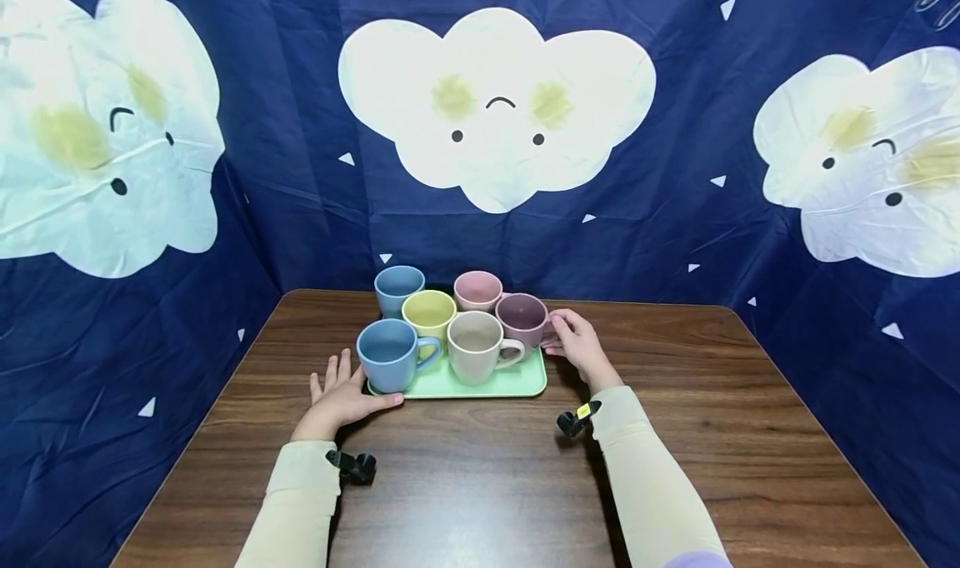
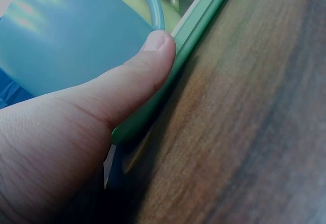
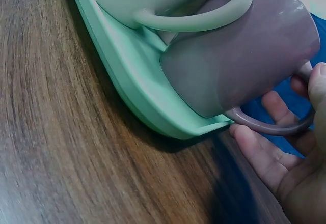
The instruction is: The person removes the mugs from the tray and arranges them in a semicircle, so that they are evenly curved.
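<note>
Several mugs stand close together on a light green tray (image 1: 440, 381). My left hand (image 1: 336, 400) is spread at the tray's front left corner. Its thumb (image 2: 137, 76) lies along the tray's rim, beside the front blue mug (image 1: 386, 370). At the right end stands a purple mug (image 1: 517, 333). Fingers and thumb of my right hand (image 1: 581, 350) pinch its handle (image 3: 272, 128), which points outward. A cream mug (image 1: 472, 366) is just left of it, its handle turned right. Behind are a yellow mug (image 1: 429, 328), a pink mug (image 1: 477, 291) and a second blue mug (image 1: 394, 300).
The tray rests on a brown wooden table (image 1: 487, 485), near its back edge. Dark blue cloth (image 1: 315, 235) with white cloud faces hangs close behind the table and along both sides. Each wrist wears a small black camera (image 1: 352, 466).
</note>
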The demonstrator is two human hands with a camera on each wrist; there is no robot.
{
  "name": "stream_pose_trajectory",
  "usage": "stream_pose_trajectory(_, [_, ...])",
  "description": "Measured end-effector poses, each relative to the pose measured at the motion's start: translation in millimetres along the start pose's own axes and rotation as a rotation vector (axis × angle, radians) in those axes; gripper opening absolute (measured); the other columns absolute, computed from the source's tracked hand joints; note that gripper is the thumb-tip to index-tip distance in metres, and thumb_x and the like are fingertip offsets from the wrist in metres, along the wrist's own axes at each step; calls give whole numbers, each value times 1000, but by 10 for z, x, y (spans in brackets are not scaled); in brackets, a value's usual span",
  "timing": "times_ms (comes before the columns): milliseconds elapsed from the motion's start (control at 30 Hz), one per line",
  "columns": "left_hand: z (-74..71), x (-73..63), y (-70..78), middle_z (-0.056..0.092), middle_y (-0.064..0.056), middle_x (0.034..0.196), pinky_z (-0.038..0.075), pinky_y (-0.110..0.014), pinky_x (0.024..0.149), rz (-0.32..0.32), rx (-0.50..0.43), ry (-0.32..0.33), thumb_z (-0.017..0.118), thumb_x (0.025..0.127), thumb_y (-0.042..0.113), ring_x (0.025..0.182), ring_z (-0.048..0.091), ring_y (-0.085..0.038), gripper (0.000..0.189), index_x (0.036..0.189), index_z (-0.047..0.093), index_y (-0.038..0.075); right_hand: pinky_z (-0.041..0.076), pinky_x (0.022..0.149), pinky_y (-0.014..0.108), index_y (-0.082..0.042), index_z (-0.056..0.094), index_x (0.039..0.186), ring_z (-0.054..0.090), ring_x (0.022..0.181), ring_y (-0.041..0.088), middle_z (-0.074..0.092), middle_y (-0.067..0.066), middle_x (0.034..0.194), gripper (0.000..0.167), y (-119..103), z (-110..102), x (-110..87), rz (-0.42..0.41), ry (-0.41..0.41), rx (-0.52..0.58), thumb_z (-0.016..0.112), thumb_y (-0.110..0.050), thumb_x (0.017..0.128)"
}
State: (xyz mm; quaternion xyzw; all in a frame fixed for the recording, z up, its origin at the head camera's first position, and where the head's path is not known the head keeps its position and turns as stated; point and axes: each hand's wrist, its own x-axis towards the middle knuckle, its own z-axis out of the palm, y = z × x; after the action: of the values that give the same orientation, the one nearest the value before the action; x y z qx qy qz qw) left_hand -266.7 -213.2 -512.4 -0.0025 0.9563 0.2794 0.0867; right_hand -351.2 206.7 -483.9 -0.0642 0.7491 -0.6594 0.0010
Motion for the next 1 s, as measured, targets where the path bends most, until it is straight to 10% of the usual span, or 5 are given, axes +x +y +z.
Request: stream_pose_trajectory(1000, [-29, -3, 16, -14, -31, 163, -24, -70, 107, 7, 3, -20, 65, 68, 87, 149, -21, -48, 132, 162, 16, 9, 60, 65, 28, 4, 56, 118, 72, 76, 19, 69, 0, 86, 29, -121, -377, -200, -47, 32, 37, 46, -22, 109])
